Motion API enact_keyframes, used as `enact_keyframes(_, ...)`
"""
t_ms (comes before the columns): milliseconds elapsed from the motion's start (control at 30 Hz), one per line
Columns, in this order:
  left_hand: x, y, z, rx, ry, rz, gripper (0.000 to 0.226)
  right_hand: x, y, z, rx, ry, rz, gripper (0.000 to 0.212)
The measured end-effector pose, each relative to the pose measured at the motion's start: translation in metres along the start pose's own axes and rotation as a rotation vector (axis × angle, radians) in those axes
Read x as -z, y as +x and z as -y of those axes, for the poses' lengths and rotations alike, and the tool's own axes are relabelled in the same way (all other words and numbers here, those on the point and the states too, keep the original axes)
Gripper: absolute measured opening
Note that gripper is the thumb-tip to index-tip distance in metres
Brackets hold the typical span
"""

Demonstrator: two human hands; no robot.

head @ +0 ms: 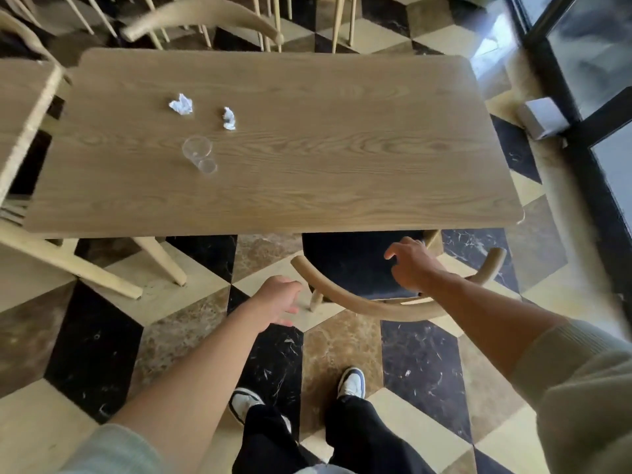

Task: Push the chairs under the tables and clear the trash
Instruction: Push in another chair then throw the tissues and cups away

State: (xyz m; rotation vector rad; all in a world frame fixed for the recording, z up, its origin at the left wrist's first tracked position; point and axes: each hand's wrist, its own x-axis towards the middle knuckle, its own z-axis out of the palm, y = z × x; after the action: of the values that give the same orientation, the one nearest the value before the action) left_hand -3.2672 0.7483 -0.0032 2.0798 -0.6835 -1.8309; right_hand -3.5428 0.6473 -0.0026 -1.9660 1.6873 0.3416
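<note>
1. Wooden table (307, 138) seen from above, on a chequered tile floor (92, 343).
2. On the left half of the top: two crumpled napkins (181, 104) (229, 118) side by side but apart, and a clear cup (200, 155) lying on its side just nearer than them.
3. Near edge, right of centre: chair (372, 307) with a dark seat (349, 261), partly tucked under the table, curved backrest still out over the floor.
4. Right hand (412, 265) open, fingers spread, above the seat just inside the backrest; not gripping anything.
5. Left hand (278, 299) loosely open, empty, just left of the backrest's left end; contact with it impossible to tell.
6. Far side: another chair back (205, 18). Left edge: second table (20, 97) and pale chair legs (102, 268).
7. Bottom: black trousers and white shoes (352, 383) facing the table.
</note>
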Motion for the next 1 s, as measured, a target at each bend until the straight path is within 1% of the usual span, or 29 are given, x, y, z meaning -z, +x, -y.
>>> enact_keyframes(100, 0.059, -0.012, 0.003, -0.021, -0.014, -0.048, 0.032, 0.007, 0.017, 0.081, 0.109, 0.050, -0.012, 0.034)
enact_keyframes(233, 0.161, -0.033, 0.006, -0.041, -0.060, -0.164, 0.021, 0.016, 0.032, 0.191, 0.230, 0.059, -0.063, 0.028)
enact_keyframes(333, 0.231, -0.045, 0.007, -0.052, -0.080, -0.236, 0.018, 0.018, 0.041, 0.252, 0.271, 0.064, -0.101, 0.025)
enact_keyframes(400, 0.264, -0.045, 0.006, -0.057, -0.082, -0.278, 0.013, 0.022, 0.048, 0.279, 0.281, 0.053, -0.105, 0.026)
enact_keyframes(467, 0.293, -0.038, 0.003, -0.078, -0.076, -0.314, 0.015, 0.028, 0.063, 0.302, 0.286, 0.066, -0.107, 0.028)
enact_keyframes(533, 0.315, -0.021, -0.004, -0.107, -0.015, -0.338, 0.021, 0.036, 0.088, 0.318, 0.266, 0.088, -0.116, 0.031)
enact_keyframes(600, 0.327, -0.001, -0.018, -0.146, 0.101, -0.355, 0.030, 0.044, 0.117, 0.328, 0.228, 0.099, -0.120, 0.034)
enact_keyframes(667, 0.335, 0.026, -0.041, -0.204, 0.280, -0.363, 0.051, 0.054, 0.154, 0.334, 0.182, 0.109, -0.113, 0.033)
enact_keyframes(733, 0.331, 0.055, -0.073, -0.321, 0.436, -0.365, 0.076, 0.064, 0.194, 0.338, 0.138, 0.114, -0.099, 0.030)
enact_keyframes(833, 0.310, 0.109, -0.139, -0.498, 0.504, -0.338, 0.106, 0.081, 0.267, 0.344, 0.054, 0.143, -0.114, 0.028)
enact_keyframes(867, 0.302, 0.122, -0.155, -0.527, 0.522, -0.328, 0.112, 0.084, 0.284, 0.346, 0.067, 0.139, -0.104, 0.029)
enact_keyframes(933, 0.290, 0.149, -0.179, -0.518, 0.578, -0.301, 0.117, 0.084, 0.319, 0.350, 0.141, 0.119, -0.071, 0.037)
enact_keyframes(1000, 0.286, 0.169, -0.190, -0.486, 0.646, -0.274, 0.108, 0.083, 0.345, 0.354, 0.198, 0.103, -0.022, 0.052)
